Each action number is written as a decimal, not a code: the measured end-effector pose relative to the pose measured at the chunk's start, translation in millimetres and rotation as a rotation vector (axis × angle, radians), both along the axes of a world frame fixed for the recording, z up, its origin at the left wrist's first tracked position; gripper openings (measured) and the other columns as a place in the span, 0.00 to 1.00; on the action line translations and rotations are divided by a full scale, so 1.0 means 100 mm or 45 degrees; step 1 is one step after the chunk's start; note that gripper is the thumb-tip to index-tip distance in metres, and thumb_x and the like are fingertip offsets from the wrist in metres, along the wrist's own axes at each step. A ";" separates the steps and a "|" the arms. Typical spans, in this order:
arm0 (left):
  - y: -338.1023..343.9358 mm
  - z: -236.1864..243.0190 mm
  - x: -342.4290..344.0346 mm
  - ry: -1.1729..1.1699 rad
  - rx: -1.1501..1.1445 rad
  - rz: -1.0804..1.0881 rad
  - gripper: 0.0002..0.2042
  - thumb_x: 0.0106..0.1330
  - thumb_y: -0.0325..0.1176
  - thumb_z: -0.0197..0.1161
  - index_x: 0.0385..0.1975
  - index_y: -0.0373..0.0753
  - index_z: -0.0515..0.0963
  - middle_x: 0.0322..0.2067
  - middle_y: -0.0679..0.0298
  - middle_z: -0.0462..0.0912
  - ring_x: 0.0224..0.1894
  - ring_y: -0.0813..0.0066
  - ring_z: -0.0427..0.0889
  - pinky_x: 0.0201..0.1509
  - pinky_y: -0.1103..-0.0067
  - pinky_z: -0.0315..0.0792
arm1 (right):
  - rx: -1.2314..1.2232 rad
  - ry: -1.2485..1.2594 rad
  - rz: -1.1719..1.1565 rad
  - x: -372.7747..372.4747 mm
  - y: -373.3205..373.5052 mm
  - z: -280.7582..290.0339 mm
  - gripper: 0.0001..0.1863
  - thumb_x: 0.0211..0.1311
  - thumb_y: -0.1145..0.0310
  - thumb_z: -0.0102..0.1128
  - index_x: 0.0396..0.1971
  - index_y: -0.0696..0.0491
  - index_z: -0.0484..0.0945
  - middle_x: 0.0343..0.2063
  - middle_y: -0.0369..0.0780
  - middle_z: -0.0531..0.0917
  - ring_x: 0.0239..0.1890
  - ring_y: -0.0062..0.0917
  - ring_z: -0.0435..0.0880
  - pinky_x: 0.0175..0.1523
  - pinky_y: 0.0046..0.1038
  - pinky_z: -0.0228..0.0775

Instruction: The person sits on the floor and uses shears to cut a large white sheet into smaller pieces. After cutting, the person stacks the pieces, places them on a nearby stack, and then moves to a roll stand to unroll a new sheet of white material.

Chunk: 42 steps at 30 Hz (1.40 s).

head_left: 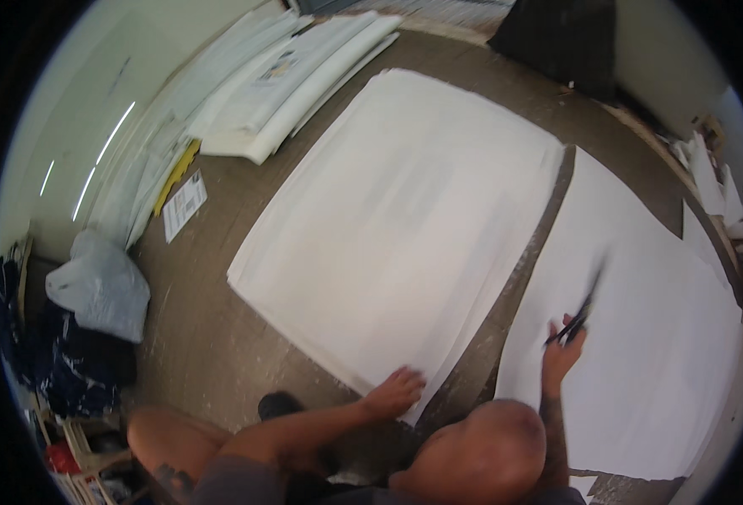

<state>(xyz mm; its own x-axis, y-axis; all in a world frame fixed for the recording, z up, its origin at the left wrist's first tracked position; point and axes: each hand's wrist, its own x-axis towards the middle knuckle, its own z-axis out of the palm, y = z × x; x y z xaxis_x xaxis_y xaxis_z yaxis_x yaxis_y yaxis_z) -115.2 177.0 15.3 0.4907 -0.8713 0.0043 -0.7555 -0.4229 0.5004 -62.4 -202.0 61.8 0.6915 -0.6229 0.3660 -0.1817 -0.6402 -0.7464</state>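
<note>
My right hand [562, 353] grips a pair of dark scissors [583, 313], whose blades are smeared by motion and point up and away. The scissors are above a large white sheet [632, 286] with a cut, angled far edge, lying on the floor at the right. My left hand [395, 393] rests on the near corner of a big stack of white sheets [397, 210], fingers slightly bent and lying on the top sheet. Faint grey marks show through the middle of that stack. A narrow gap of brown floor runs between the stack and the cut sheet.
More large sheets [304, 80] lie along the left wall, beside a yellow strip [176, 178] and a small printed card [185, 205]. A pale plastic bag [100, 286] sits at the left on dark cloth. White offcuts [708, 177] lean at the right wall. My bent knees are close below.
</note>
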 end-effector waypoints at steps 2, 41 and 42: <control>-0.06 0.04 0.11 -0.042 0.045 -0.024 0.07 0.57 0.33 0.61 0.32 0.38 0.78 0.61 0.55 0.66 0.70 0.52 0.54 0.70 0.48 0.50 | 0.087 0.401 0.033 -0.67 0.33 -0.40 0.43 0.43 0.75 0.75 0.62 0.64 0.64 0.53 0.57 0.76 0.58 0.41 0.74 0.58 0.33 0.69; -0.38 -0.13 1.86 1.218 -1.345 2.203 0.27 0.62 0.30 0.66 0.58 0.32 0.63 0.54 0.55 0.72 0.54 0.60 0.74 0.52 0.64 0.74 | 1.706 1.010 0.254 -3.22 1.07 0.41 0.14 0.66 0.64 0.57 0.46 0.57 0.77 0.29 0.36 0.80 0.32 0.18 0.78 0.37 0.23 0.72; -0.42 -0.09 1.81 0.848 -1.050 2.325 0.29 0.61 0.30 0.65 0.60 0.32 0.61 0.56 0.54 0.70 0.57 0.58 0.71 0.56 0.63 0.71 | 1.730 0.990 0.212 -3.24 1.11 0.38 0.14 0.66 0.64 0.57 0.46 0.57 0.76 0.29 0.36 0.80 0.32 0.18 0.78 0.37 0.23 0.72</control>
<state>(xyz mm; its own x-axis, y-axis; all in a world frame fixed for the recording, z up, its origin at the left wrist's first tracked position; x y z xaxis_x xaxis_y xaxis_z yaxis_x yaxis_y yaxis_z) 65.8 135.4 6.1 0.6687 0.5924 -0.4493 0.4860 0.1090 0.8671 -386.1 -90.5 100.1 0.5284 -0.0780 -0.8454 -0.7782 0.3535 -0.5190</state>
